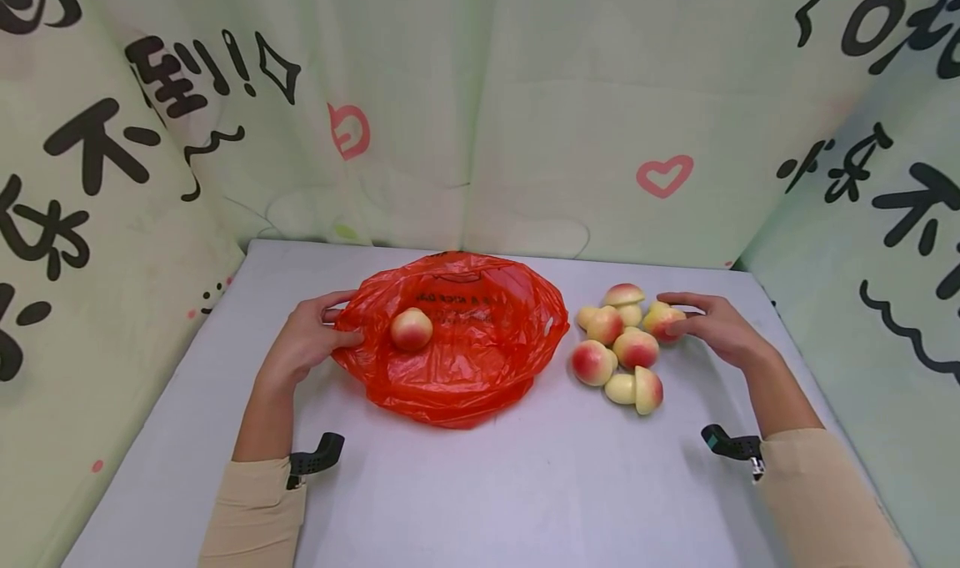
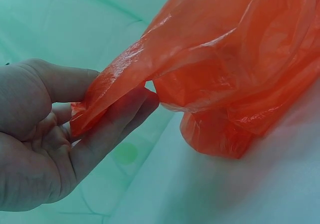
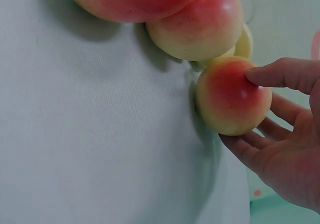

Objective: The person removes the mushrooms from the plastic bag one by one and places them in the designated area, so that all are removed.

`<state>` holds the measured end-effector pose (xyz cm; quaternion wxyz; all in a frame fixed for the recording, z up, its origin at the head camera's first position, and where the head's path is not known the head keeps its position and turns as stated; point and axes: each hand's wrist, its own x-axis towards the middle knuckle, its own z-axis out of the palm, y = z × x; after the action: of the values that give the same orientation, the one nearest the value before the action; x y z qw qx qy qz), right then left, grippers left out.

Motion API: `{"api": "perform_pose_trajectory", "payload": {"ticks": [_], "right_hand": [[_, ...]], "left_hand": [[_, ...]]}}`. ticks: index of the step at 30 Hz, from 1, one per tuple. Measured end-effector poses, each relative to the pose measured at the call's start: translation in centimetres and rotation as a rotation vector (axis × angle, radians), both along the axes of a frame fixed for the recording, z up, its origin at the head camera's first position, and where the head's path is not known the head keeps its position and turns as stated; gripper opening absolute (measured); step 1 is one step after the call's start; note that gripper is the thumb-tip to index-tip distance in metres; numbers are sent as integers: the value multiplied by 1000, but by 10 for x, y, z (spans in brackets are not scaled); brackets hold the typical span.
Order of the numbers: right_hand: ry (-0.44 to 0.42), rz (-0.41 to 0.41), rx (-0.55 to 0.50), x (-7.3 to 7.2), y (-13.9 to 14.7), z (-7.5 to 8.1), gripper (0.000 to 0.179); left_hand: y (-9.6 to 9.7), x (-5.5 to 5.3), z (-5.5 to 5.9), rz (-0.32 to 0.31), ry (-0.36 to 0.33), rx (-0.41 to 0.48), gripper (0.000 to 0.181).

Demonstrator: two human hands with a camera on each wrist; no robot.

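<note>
At the left edge of a red plastic bag (image 1: 480, 359), my left hand (image 1: 311, 334) pinches the film between thumb and fingers. The left wrist view shows the bag's film (image 2: 200, 68) running from that hand up to the right. One toy mushroom (image 1: 411, 329), its red and cream cap up, lies within the bag's outline. On the right, my right hand (image 1: 708, 326) grips another mushroom (image 1: 662, 322) at the far right of a small pile. In the right wrist view the thumb presses on that mushroom's cap (image 3: 232, 101), and the other fingers curl around its far side.
Several more toy mushrooms, one lying on its side (image 1: 636, 389), are grouped between the bag and my right hand. All rest on a white table (image 1: 510, 493). A patterned curtain (image 1: 525, 134) rises behind the table and along both sides.
</note>
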<state>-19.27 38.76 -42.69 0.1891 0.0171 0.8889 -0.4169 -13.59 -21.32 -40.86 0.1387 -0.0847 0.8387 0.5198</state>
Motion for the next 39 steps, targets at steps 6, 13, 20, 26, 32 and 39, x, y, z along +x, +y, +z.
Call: {"api": "perform_pose_trajectory", "payload": {"ticks": [6,13,20,26,32,39], "right_hand": [[-6,10,-12,1,-3,1,69],[-7,12,-35,1,-6,-1,70],[-3,28,-37,1,-6,-4,72],[2,37,-25,0,-5,-2,75],[16,27,-3,1,-6,3,79],[92,-29,60,6,-19,19,79]], "left_hand": [[1,0,-1,3,-6,-5,78],[1,0,-2,-5,3,1,76],[0,0,-2,-12,3,11,76],[0,-1,-2,-16,10,19,76],[-1,-1,-2,-17,9,17,76],[-1,0,-1,-21,15,24,76]]}}
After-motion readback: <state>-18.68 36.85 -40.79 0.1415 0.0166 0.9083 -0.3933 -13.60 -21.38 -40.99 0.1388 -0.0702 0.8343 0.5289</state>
